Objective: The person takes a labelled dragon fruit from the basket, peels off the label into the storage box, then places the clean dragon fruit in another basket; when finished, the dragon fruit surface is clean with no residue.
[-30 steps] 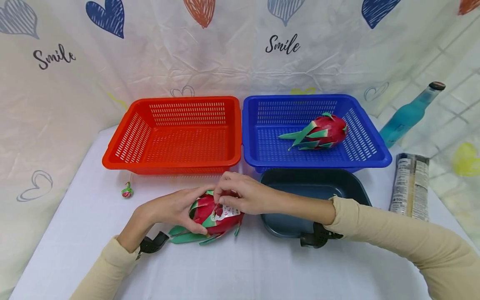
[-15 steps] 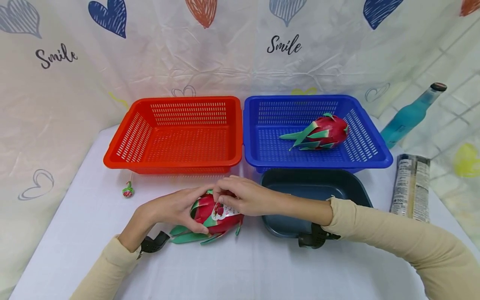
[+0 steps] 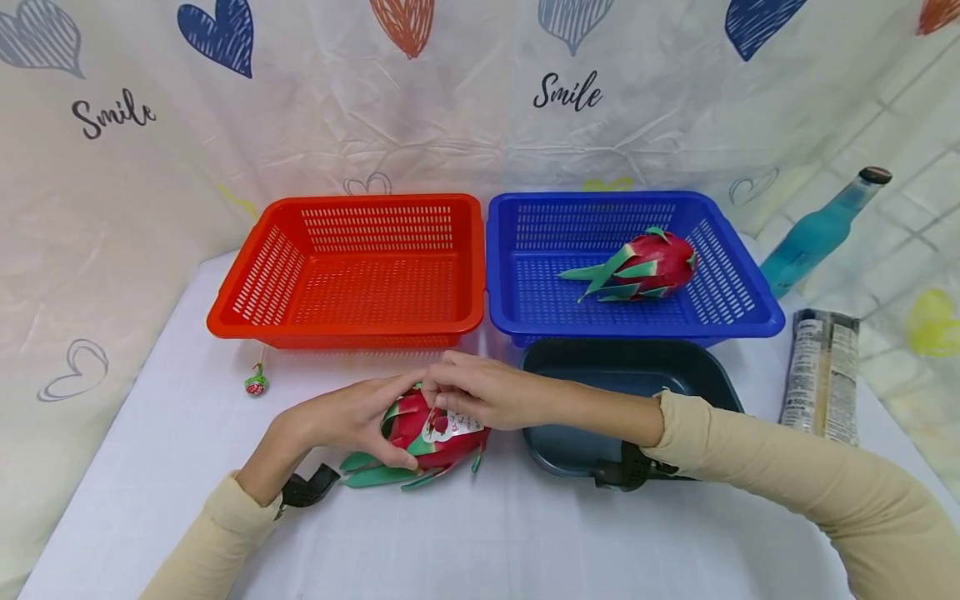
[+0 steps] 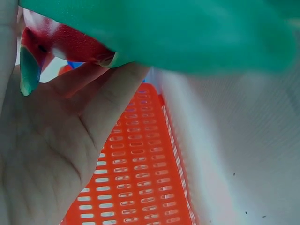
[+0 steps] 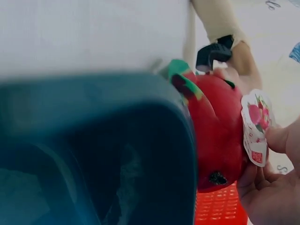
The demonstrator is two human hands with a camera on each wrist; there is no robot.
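A red dragon fruit (image 3: 442, 454) with green scales lies on the white table in front of the red basket. My left hand (image 3: 341, 417) grips it from the left, thumb on the near side and fingers round the far side. On its top is a white label (image 5: 255, 124) printed with fruit pictures. My right hand (image 3: 487, 392) reaches across and pinches the label's far edge, the thumb on its printed face in the right wrist view. Part of the label's rim stands off the skin there. Green leaf tips fill the top of the left wrist view.
Behind the hands stand a red basket (image 3: 345, 329) and a blue basket (image 3: 637, 325), the blue one holding another dragon fruit (image 3: 660, 262). A dark tray (image 3: 570, 454) sits under my right forearm. A blue bottle (image 3: 810, 242), a packet (image 3: 821, 375) and a lollipop (image 3: 256, 383) lie around.
My right fingertips have shifted slightly left and away from me at the label. The left hand and the dragon fruit have stayed in place.
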